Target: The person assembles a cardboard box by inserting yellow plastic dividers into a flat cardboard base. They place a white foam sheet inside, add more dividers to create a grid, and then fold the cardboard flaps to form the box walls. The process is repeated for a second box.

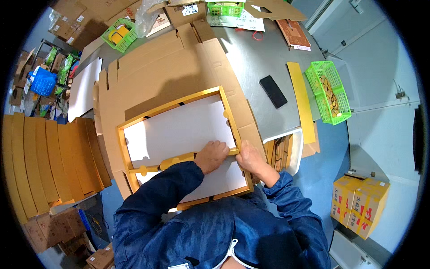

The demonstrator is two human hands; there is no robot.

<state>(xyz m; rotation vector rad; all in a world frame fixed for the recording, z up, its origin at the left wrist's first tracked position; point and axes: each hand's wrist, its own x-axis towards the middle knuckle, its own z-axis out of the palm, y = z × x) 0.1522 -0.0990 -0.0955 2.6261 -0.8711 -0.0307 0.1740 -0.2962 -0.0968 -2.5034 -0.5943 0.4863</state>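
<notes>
Two bare hands were on one shallow yellow cardboard tray (122, 145), which sat close against the person's front, on a big flattened brown carton sheet (148, 67) covering much of the metal table (251, 62); I'd guess the sheet was there to save it from sliding or scuffing. The left hand (212, 156) was curled tight over the right part of a yellow divider strip (174, 161) that ran left to right over the white base (179, 130). Fingertips were hidden under there, but it looked like a proper grip, probably to stop the strip lifting or twisting. The right hand (250, 157) was closed around the tray's right wall, just where the strip met it, which makes sense to me: one hand steadied the wall, the other the strip, so neither could dodge the other. Over on the right, the black phone (273, 91) lay flat, out of the way of both elbows, with a loose yellow card strip (300, 101) just beyond it. Further right, a green plastic basket (345, 105) kept a bunch of little yellowish-brown pieces together, and a white bin (297, 152) near the right hand had brown card scraps inside, presumably for an easy drop.
</notes>
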